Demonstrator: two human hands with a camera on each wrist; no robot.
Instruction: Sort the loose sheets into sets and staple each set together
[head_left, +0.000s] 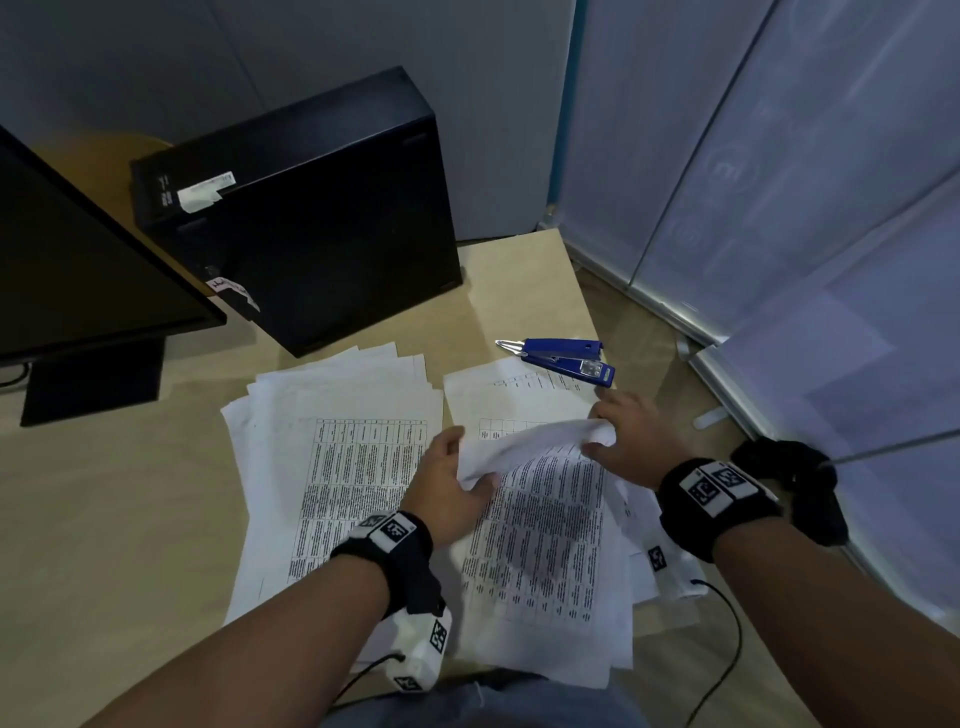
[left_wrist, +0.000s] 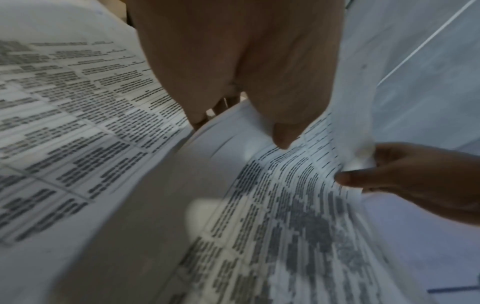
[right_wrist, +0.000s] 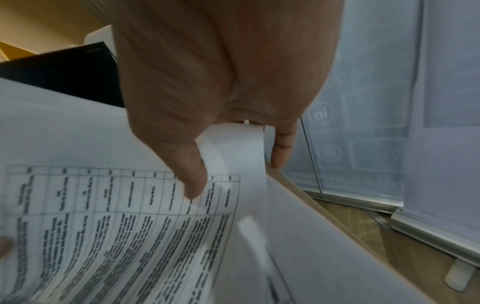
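Both hands (head_left: 537, 470) pinching a curled printed sheet (head_left: 530, 441) above stacked sheets (head_left: 540, 545); print blurring beyond reading, fingertips hiding beneath.

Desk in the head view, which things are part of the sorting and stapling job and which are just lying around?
Part of the job:
- lifted sheet, gripped by left hand and right hand
- left pile
- right pile
- blue stapler

Just lying about:
- monitor
- black computer case
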